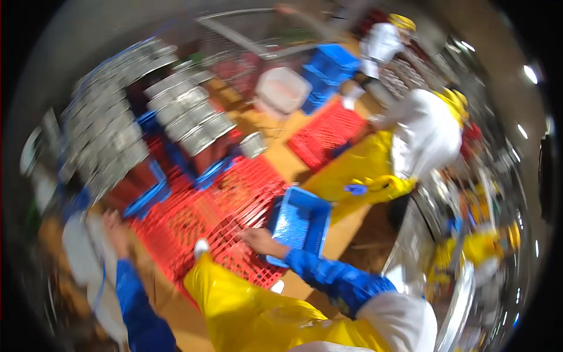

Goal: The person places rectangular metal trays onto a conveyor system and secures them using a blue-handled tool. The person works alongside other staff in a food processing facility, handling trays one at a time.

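Observation:
My left hand [117, 233] is at the left, in a blue sleeve, its fingers stretched out and blurred, holding nothing that I can see. It is nearest to a white wrapped stack or bag. My right hand [257, 240] hangs over the red plastic pallet [193, 220], beside the near left corner of a blue plastic crate [302, 220]. My right wrist crosses in front of that corner. Motion blur hides the fingers, so I cannot tell whether they grip anything. The crate's inside shows bare and shiny.
Silvery metal tins or trays [108, 129] rise in tall stacks at the left, on blue crates. One loose tin [253, 145] sits beside them. Another red pallet [328, 132], stacked blue crates [331, 64] and a white tub [282, 91] stand farther back. A person in yellow apron [422, 132] bends at the right.

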The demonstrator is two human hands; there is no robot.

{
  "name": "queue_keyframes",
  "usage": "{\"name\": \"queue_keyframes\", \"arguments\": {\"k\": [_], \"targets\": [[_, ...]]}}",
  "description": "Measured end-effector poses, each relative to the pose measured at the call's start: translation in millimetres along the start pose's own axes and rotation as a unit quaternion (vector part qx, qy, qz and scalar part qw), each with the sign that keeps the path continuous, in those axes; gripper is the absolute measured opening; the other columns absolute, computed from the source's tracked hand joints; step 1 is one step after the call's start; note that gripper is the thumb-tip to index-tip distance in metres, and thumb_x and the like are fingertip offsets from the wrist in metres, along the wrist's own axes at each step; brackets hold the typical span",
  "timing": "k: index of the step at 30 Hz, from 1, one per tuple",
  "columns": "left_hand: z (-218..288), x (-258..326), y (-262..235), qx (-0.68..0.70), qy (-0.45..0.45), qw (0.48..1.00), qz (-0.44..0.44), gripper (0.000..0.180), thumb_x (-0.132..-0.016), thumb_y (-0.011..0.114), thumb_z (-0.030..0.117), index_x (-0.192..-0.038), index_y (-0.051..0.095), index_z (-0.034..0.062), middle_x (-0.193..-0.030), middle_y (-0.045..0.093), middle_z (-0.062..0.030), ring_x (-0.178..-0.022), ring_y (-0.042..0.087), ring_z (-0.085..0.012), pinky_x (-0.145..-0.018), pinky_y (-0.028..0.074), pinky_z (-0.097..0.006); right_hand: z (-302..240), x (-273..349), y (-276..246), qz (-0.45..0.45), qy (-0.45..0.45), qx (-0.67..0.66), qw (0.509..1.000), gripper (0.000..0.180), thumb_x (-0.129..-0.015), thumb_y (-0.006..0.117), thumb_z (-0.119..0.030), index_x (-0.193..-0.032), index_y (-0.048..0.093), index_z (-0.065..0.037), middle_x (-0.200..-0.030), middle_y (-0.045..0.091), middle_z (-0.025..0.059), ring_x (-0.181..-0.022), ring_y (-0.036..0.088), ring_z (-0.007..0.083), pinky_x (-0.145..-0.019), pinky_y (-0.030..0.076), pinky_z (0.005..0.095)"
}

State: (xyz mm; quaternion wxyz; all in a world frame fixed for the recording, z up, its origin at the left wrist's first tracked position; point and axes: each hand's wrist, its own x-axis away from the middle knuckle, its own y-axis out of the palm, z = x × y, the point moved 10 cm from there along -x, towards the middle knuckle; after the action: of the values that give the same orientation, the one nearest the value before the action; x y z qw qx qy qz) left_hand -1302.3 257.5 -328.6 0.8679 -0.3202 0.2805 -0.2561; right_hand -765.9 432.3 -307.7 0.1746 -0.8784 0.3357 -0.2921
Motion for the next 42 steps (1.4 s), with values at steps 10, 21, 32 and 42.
{"name": "queue_keyframes", "arguments": {"k": [10, 21, 32, 42], "targets": [[-164, -159, 3, -0.048, -0.140, 0.962, 0.230, 0.070, -0.104, 0.055, 0.047, -0.141, 0.050, -0.0120, -0.141, 0.056, -0.0317, -0.130, 0.056, -0.0410, -0.111, 0.044, -0.043, -303, -368, 122, 0.131, -0.270, -0.158, 0.941, 0.037, -0.094, 0.067, -0.029, -0.108, 0.064, 0.004, -0.104, 0.066, 0.0267, -0.095, 0.066, 0.0412, -0.084, 0.052, 0.0471], [-285, -204, 12, -0.015, -0.155, 0.981, 0.116, 0.056, -0.105, 0.051, 0.041, -0.132, 0.064, -0.0066, -0.139, 0.061, -0.0251, -0.128, 0.059, -0.0379, -0.110, 0.043, -0.040, -316, -479, 215, 0.030, -0.160, -0.187, 0.969, 0.059, -0.083, 0.074, -0.018, -0.131, 0.048, 0.006, -0.127, 0.058, 0.0335, -0.123, 0.057, 0.0451, -0.104, 0.046, 0.0491], [-169, -144, 63, -0.053, -0.191, 0.980, -0.006, 0.061, -0.108, 0.048, 0.042, -0.135, 0.057, -0.0121, -0.134, 0.061, -0.0312, -0.120, 0.061, -0.0402, -0.104, 0.046, -0.039, -256, -479, 148, 0.110, -0.141, -0.218, 0.959, 0.031, -0.093, 0.062, -0.026, -0.111, 0.062, -0.001, -0.106, 0.069, 0.0263, -0.104, 0.068, 0.0422, -0.089, 0.052, 0.0512], [-20, 22, 67, 0.017, -0.228, 0.973, 0.021, 0.061, -0.105, 0.056, 0.042, -0.128, 0.061, -0.0144, -0.127, 0.065, -0.0323, -0.112, 0.064, -0.0406, -0.099, 0.047, -0.044, -150, -345, 130, 0.050, -0.151, -0.187, 0.969, 0.031, -0.096, 0.059, -0.028, -0.114, 0.058, -0.003, -0.110, 0.067, 0.0243, -0.106, 0.066, 0.0421, -0.089, 0.052, 0.0500]]}}
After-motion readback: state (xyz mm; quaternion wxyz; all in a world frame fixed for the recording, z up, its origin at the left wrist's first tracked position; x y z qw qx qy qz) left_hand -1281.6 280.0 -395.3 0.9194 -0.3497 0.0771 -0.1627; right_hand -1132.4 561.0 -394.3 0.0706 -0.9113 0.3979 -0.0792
